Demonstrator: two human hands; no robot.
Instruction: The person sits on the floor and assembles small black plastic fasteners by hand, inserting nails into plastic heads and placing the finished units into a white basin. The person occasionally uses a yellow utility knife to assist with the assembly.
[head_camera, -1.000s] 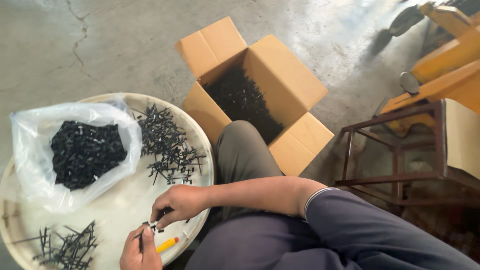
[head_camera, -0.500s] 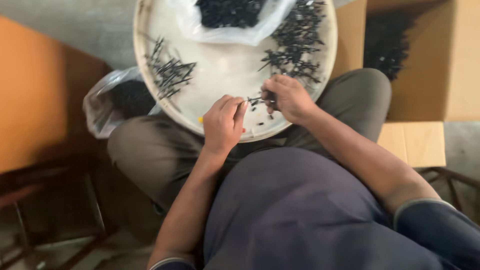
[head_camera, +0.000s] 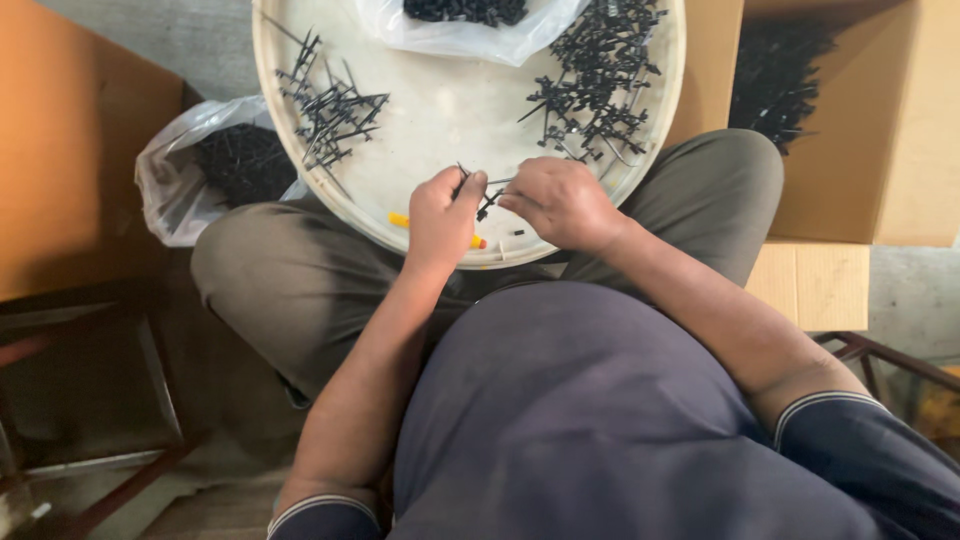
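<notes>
Lap: the person sits with a dark blue shirt nearest the camera and grey-green trousers (head_camera: 300, 290) under a round, shallow, off-white plastic tray (head_camera: 440, 120) that rests on the knees.
Left hand (head_camera: 443, 215): fingers curled in a narrow pinch on small thin black plastic pieces (head_camera: 478, 190) at the tray's near rim.
Right hand (head_camera: 560, 200): fingers bent close together, tips touching the same pieces from the other side.
Under the hands: a short yellow stick (head_camera: 402, 220) lies on the tray, partly hidden by the left hand.
Mid tray: one loose black pile at left (head_camera: 330, 105), a bigger one at right (head_camera: 600, 70).
Far rim: clear plastic bag (head_camera: 470, 30) of black parts.
Floor left: second plastic bag (head_camera: 215, 165).
Floor right: open brown cardboard box (head_camera: 850, 130) with black pieces inside.
</notes>
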